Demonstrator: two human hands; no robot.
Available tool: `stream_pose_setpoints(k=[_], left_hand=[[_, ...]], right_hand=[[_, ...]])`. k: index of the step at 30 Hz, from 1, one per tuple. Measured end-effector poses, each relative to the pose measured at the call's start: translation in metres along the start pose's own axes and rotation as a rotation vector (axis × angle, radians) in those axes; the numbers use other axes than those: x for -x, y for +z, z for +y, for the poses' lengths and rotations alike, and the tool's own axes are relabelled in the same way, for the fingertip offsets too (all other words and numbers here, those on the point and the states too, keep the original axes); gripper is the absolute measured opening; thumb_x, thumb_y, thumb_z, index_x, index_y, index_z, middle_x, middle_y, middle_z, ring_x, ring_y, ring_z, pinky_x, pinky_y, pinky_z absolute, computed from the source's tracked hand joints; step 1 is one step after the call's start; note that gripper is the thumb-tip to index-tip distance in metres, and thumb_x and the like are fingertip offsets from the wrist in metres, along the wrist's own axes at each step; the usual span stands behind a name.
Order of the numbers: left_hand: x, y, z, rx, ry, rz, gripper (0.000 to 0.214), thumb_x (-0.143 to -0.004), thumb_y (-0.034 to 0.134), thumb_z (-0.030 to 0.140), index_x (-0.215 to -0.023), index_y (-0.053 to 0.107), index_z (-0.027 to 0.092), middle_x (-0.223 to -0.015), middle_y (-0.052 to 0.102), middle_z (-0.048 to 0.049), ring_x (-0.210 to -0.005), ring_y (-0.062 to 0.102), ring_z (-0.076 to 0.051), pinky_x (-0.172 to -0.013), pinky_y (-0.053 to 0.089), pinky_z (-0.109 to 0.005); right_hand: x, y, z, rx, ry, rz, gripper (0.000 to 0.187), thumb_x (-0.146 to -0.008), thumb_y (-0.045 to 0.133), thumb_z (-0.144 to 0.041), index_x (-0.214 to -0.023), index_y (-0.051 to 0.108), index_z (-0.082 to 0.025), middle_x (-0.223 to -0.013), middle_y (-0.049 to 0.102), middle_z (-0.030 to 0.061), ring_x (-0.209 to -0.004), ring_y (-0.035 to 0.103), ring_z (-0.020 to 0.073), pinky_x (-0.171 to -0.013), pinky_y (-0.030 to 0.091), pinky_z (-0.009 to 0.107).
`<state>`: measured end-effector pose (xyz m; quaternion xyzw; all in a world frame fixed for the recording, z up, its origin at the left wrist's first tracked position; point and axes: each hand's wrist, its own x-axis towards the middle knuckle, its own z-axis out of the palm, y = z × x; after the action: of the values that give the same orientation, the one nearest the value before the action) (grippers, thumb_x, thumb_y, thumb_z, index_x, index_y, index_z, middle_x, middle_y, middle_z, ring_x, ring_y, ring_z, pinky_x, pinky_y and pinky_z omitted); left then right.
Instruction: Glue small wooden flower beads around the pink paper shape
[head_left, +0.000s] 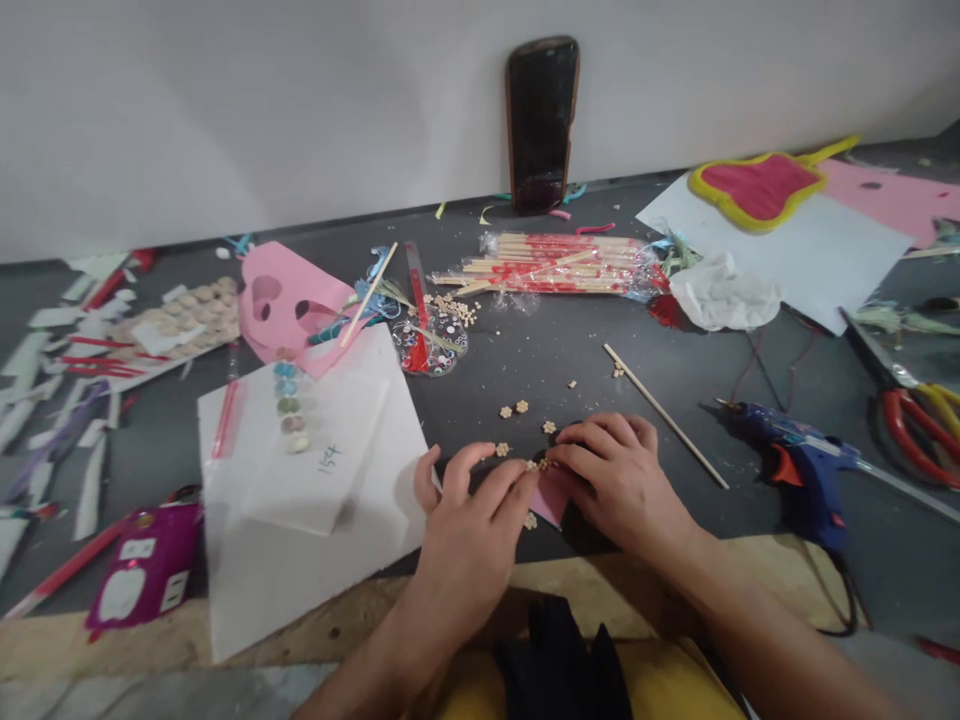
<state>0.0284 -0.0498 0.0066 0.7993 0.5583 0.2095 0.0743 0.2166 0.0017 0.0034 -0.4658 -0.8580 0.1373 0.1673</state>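
Note:
My left hand [474, 515] and my right hand [628, 485] meet fingertip to fingertip at the front of the dark table. Between them are tiny tan flower-shaped pieces [544, 464], one at each hand's fingertips; the exact grip is partly hidden. My left hand's outer fingers are bent and spread apart. A pink paper piece [551, 497] shows beneath my right hand. Around the hands lie more flower-shaped pieces, such as one flower piece [550, 427] beyond my fingers and another flower piece [530, 521] nearer to me.
A thin wooden stick [666, 415] and a blue glue gun [806, 465] lie right, with scissors [900, 385] beyond. White sheets [397, 440] and a pink mask-shaped cutout [281, 300] are left. Wrapped chopsticks [562, 265] lie behind; a phone [541, 125] leans on the wall.

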Motion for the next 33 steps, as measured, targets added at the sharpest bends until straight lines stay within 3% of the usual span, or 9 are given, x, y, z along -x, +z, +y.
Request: stream_pose_setpoints(k=[9,22,27,33], left_hand=[[0.008,0.009,0.005,-0.121,0.073,-0.004,0.03,-0.094,0.045,0.02,-0.119,0.062,0.024,-0.114,0.069,-0.0005,-0.11,0.047,-0.026,-0.109,0.008,-0.054],[0.006,0.012,0.008,-0.165,0.078,-0.004,0.027,-0.092,0.051,0.022,-0.116,0.063,0.024,-0.115,0.069,0.0016,-0.109,0.047,-0.026,-0.109,0.009,-0.054],[0.004,0.01,0.009,-0.153,0.076,-0.025,0.027,-0.093,0.048,0.022,-0.116,0.063,0.024,-0.115,0.068,0.0039,-0.109,0.046,-0.027,-0.109,0.007,-0.054],[0.003,0.008,0.008,-0.147,0.096,-0.007,0.028,-0.093,0.049,0.021,-0.117,0.062,0.023,-0.114,0.068,0.0035,-0.107,0.046,-0.026,-0.11,0.006,-0.053]], right_hand=[[0.002,0.003,0.002,-0.014,0.002,0.02,0.016,-0.085,0.058,-0.017,-0.092,0.069,-0.026,-0.1,0.071,0.0022,-0.099,0.052,0.0225,-0.088,0.027,0.043],[0.001,0.001,0.001,0.02,-0.013,0.023,0.014,-0.086,0.06,-0.019,-0.093,0.07,-0.026,-0.1,0.071,0.001,-0.097,0.054,0.0213,-0.087,0.029,0.042],[0.001,-0.012,0.004,-0.008,0.003,0.061,0.015,-0.091,0.056,-0.032,-0.094,0.069,-0.027,-0.099,0.071,0.0013,-0.096,0.054,0.0209,-0.087,0.031,0.041],[0.008,-0.029,0.022,0.174,0.121,0.178,0.016,-0.091,0.054,-0.026,-0.094,0.069,-0.027,-0.096,0.071,0.0026,-0.092,0.056,0.0227,-0.087,0.03,0.043]])
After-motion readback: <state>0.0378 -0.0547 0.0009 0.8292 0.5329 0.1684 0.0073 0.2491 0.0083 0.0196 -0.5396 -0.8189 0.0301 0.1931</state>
